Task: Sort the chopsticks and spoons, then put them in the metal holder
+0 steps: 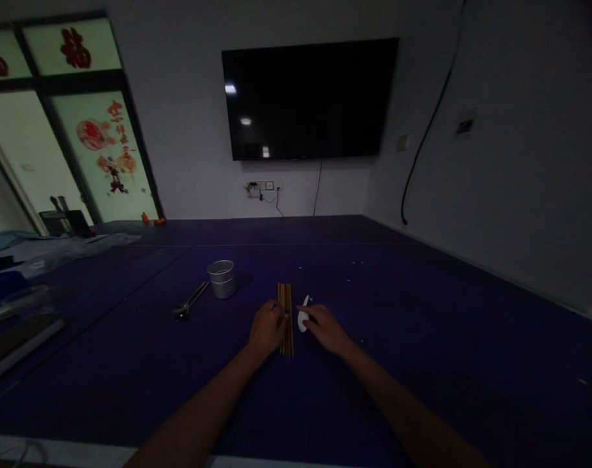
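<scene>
Left hand (271, 325) over several chopsticks (290, 338) (exact count unclear), whether clamped I cannot tell; right hand (325, 329), thumb and forefinger apart, at one white spoon (302, 318) beside them; one cup (222, 283) farther left.

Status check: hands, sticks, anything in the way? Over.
Left hand on brown sticks. Right hand at white spoon, grip unclear. Sticks lie side by side. Nothing blocking either hand; silver cup stands apart, left.

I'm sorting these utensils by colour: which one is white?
The spoon at the right hand; the chopsticks at the left hand look brown, the utensils near the cup silvery.
</scene>
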### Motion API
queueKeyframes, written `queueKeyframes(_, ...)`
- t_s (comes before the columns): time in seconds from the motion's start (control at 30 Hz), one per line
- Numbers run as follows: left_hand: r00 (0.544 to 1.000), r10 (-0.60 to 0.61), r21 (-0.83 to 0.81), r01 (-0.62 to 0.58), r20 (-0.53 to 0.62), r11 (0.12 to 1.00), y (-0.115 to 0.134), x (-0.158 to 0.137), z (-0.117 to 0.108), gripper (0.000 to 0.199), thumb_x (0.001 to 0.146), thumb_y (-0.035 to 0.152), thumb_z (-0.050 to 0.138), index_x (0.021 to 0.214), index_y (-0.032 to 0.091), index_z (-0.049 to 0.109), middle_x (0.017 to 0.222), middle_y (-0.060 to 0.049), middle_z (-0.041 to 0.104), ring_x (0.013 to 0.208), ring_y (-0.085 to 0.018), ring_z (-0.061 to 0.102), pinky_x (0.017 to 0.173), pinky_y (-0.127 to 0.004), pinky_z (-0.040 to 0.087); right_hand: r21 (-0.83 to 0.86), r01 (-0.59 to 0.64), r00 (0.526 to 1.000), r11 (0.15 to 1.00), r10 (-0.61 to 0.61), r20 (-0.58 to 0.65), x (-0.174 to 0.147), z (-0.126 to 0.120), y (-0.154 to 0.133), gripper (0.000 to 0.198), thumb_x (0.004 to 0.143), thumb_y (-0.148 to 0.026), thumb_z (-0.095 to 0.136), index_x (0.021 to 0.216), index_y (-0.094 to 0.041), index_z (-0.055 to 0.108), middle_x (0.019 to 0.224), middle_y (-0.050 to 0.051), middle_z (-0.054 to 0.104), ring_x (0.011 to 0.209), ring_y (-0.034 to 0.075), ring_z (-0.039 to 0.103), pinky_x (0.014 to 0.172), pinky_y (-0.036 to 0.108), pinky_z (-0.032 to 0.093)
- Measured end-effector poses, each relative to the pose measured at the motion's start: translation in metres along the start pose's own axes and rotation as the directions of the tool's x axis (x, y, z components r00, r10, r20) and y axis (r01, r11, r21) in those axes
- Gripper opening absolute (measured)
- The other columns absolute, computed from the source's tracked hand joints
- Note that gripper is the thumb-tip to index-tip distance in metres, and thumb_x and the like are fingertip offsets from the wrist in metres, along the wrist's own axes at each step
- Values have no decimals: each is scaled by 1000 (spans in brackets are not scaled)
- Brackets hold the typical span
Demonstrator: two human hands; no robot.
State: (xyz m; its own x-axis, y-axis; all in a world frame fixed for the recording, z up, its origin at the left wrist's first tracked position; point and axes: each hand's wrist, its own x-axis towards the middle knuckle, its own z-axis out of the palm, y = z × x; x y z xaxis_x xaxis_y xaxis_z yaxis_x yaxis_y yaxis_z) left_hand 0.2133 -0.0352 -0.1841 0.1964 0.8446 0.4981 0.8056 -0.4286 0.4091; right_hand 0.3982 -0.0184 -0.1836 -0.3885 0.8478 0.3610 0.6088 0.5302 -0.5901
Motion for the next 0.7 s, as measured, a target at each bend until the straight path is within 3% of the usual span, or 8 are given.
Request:
queueKeyframes(0.4,1000,27,-52,-27,7,998,-3,1,3,22,86,25,42,91,17,63,96,-7,58,89,-17,56,83,-32,45,-266,99,993,959,-78,89,1,3,5,47,86,-18,40,133,-20,46,109,9,60,105,22,48,92,36,36)
queueKeyframes(0.7,999,33,-87,-33,3,996,-3,0,3,23,85,24,43,94,18,63,96,-7,58,89,-17,56,84,-33,45,-357,115,993,927,-93,78,-4,1,-2,48,86,-16,42,133,-21,46,112,10,56,103,21,48,90,35,38)
